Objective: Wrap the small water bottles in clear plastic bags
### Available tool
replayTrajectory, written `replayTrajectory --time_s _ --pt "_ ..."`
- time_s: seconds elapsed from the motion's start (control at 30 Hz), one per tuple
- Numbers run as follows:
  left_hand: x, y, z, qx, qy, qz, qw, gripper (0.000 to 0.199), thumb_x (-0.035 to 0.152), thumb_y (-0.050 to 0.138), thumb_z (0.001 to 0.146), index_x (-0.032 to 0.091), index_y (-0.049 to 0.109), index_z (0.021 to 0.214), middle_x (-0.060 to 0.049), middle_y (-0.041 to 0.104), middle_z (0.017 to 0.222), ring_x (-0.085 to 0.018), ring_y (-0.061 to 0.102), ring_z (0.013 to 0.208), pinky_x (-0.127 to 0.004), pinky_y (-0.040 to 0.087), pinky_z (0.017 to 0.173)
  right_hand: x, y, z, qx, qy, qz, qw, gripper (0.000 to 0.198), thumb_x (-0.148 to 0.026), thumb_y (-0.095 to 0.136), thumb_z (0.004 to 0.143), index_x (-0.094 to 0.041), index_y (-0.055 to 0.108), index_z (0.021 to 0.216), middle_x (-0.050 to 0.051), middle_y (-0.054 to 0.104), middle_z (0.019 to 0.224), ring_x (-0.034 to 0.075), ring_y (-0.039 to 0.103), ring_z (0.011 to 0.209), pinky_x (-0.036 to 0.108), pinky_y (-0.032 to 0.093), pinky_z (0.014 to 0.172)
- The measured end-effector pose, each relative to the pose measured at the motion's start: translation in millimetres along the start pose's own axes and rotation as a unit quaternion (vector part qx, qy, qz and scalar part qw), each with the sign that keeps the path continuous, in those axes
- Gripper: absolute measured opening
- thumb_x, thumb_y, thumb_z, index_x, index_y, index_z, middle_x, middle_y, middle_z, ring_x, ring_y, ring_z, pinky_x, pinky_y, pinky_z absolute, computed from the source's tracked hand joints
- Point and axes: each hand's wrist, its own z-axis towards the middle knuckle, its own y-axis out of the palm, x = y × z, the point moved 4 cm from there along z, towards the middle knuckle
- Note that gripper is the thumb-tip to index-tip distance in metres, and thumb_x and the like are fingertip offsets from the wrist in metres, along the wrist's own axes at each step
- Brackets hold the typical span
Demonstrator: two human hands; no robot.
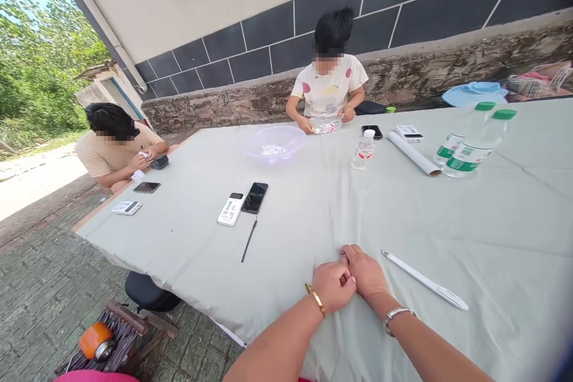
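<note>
As the wearer sits at a cloth-covered table, both bare hands meet on it, touching. The left hand, above a gold bracelet, is a loosely curled fist with nothing visible in it; the right hand, above a silver bracelet, has its fingers bent down toward the cloth, so what lies beneath them cannot be told. This looks like a resting moment; reaching anything would call for parting the hands first. Just beside the right hand lies a slim white tool (its narrow tip pointing away), untouched. Farther off are a black strap, a white device and a dark phone. Beyond stand a small bottle and larger green-capped bottles, near a white roll. Past a translucent basin, another person handles a bottle lying sideways.
</note>
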Motion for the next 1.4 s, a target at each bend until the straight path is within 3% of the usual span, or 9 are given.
replayTrajectory --time_s 1.4 --pt "5 -6 -8 -0.007 -0.012 0.005 1.0 0.019 0.016 0.051 0.07 0.02 0.04 0.055 0.004 0.048 0.056 -0.011 0.043 0.055 -0.024 0.036 0.057 -9 -7 -7 -0.027 0.018 -0.011 0.999 0.021 -0.009 0.042 0.084 -0.018 0.059 0.092 0.004 0.062 0.089 0.014 0.059 0.07 0.026 0.031 0.056"
